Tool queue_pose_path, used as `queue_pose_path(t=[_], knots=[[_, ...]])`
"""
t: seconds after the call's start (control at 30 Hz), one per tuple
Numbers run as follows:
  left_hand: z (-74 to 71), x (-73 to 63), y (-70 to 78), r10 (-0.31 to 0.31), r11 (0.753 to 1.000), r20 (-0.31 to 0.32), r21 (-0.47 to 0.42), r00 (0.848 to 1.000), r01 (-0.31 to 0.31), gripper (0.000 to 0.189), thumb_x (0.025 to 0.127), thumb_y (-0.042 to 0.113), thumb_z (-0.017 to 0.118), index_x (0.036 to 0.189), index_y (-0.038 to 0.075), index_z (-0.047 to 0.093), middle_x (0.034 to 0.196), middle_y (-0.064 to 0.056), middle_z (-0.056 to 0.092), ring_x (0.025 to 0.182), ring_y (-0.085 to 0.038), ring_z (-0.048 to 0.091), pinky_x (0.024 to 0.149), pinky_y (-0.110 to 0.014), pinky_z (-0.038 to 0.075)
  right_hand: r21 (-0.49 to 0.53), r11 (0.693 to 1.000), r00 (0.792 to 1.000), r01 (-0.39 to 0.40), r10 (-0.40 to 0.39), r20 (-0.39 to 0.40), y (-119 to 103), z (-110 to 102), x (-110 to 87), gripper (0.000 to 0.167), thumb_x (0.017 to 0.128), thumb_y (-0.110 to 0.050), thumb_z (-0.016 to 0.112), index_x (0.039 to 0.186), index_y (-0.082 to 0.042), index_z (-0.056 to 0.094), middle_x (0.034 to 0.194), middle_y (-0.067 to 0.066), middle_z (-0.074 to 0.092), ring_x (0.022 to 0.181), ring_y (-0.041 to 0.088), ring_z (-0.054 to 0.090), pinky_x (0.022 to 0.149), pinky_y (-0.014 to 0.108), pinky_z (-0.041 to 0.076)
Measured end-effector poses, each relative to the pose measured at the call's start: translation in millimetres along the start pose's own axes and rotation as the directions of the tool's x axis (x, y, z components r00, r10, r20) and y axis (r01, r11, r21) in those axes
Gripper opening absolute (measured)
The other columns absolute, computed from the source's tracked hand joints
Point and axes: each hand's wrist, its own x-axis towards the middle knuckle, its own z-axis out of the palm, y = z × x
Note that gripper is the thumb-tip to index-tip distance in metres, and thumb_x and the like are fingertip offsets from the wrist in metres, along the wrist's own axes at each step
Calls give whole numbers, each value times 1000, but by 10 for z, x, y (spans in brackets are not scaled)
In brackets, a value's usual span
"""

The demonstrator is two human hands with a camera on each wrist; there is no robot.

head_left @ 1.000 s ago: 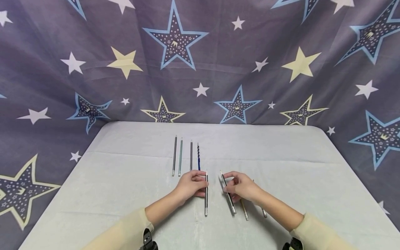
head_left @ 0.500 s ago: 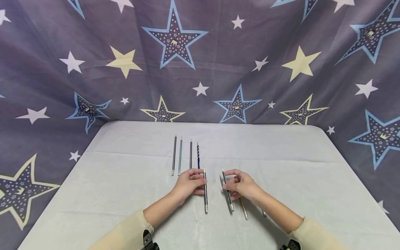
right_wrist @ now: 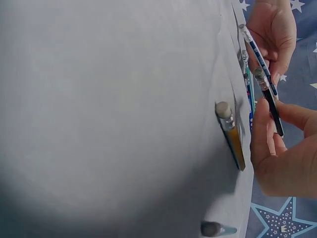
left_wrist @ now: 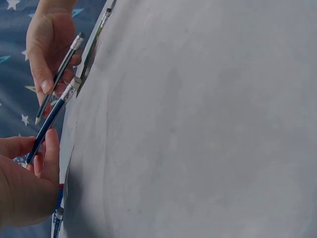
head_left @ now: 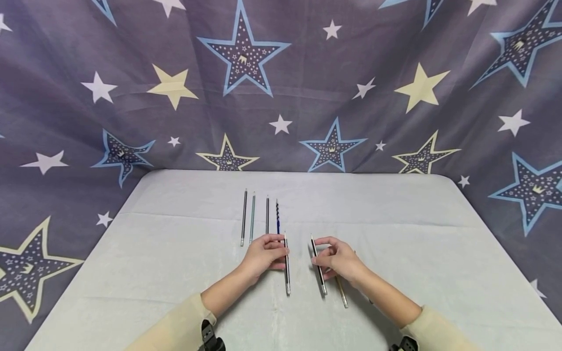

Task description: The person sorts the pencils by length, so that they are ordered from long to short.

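Note:
In the head view my left hand (head_left: 263, 256) pinches a dark striped pencil (head_left: 287, 273) between thumb and fingers, point away from me and eraser toward me. My right hand (head_left: 344, 261) grips another dark pencil (head_left: 319, 270), tilted slightly, its point leaning left. A short gap separates the two held pencils. Beyond the left hand lie a dark pencil (head_left: 244, 217), a teal pencil (head_left: 252, 217), a second dark pencil (head_left: 267, 214) and a blue spiral-patterned pencil (head_left: 278, 217), roughly parallel. The left hand hides some lower ends.
A yellow-brown pencil (head_left: 342, 292) lies partly under the right hand. One more pencil (right_wrist: 213, 229) shows its eraser end in the right wrist view; the right forearm mostly covers it in the head view. A pale cloth covers the table (head_left: 175, 273), with a starry curtain (head_left: 373, 58) behind.
Both hands have moved slightly away from me with their pencils, the left hand also a little leftward. The right hand's pencil has become a bit less tilted. The lying pencils have stayed put.

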Motion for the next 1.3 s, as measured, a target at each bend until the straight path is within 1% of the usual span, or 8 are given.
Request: queue_pose_path(t=[0.17, 0.3, 0.53, 0.67, 0.87, 1.03, 1.2, 1.3], knots=[[-15, 45, 12, -2, 1000, -12, 6, 1000, 2, 44, 81, 0, 66, 123, -3, 54, 92, -5, 60, 67, -11, 62, 61, -31, 59, 1, 1000, 1000, -2, 2, -13, -24, -1, 6, 52, 81, -6, 68, 128, -3, 47, 80, 2, 59, 65, 12, 58, 55, 28, 56], [-15, 79, 49, 13, 1000, -18, 14, 1000, -13, 44, 81, 0, 66, 123, -3, 53, 91, -4, 59, 65, -11, 62, 61, -30, 59, 4, 1000, 1000, 5, -5, -11, -42, -5, -1, 54, 81, -7, 69, 129, -1, 46, 79, 1, 58, 64, 11, 58, 54, 27, 55], [37, 169, 134, 35, 998, -20, 62, 999, -34, 44, 82, 2, 67, 124, -1, 53, 97, -8, 60, 67, -11, 62, 66, -33, 59, 9, 1000, 999, -10, 10, -34, -57, 21, 7, 52, 81, -9, 70, 128, -3, 47, 80, 2, 58, 63, 11, 56, 55, 29, 56], [71, 246, 186, 53, 995, -23, 83, 998, -51, 43, 82, 2, 67, 123, -2, 54, 97, -9, 60, 66, -11, 62, 64, -32, 59, 9, 1000, 999, -10, 10, -38, -65, 44, 28, 51, 81, -9, 70, 127, -5, 49, 80, 3, 59, 64, 13, 58, 56, 31, 57], [101, 336, 265, 88, 991, -51, 104, 995, -82, 42, 82, 0, 66, 122, -4, 54, 96, -9, 59, 63, -10, 62, 61, -30, 59, 18, 1000, 999, -7, 7, -31, -57, 54, 36, 50, 81, -8, 69, 126, -4, 49, 79, 2, 60, 64, 12, 59, 56, 31, 57], [99, 396, 299, 98, 988, -72, 129, 993, -88, 42, 81, -1, 67, 121, -3, 55, 93, -8, 59, 62, -10, 62, 58, -27, 58, 22, 1000, 1000, -9, 9, -25, -43, 66, 32, 50, 81, -9, 70, 126, -4, 49, 79, 2, 60, 64, 12, 60, 56, 31, 57], [92, 469, 305, 107, 982, -87, 165, 990, -91, 41, 80, 1, 68, 120, -1, 57, 92, -8, 60, 60, -10, 61, 57, -28, 58, 23, 1000, 1000, -4, 5, -28, -35, 70, 38, 50, 80, -9, 70, 126, -3, 50, 78, 1, 60, 63, 11, 60, 55, 30, 57], [92, 518, 315, 108, 981, -95, 170, 990, -91, 41, 80, 1, 69, 119, 0, 58, 91, -8, 60, 60, -10, 60, 57, -29, 58, 28, 1000, 1000, -2, 3, -31, -39, 63, 36, 51, 80, -9, 70, 127, -3, 49, 77, 1, 59, 62, 11, 59, 54, 29, 56]])
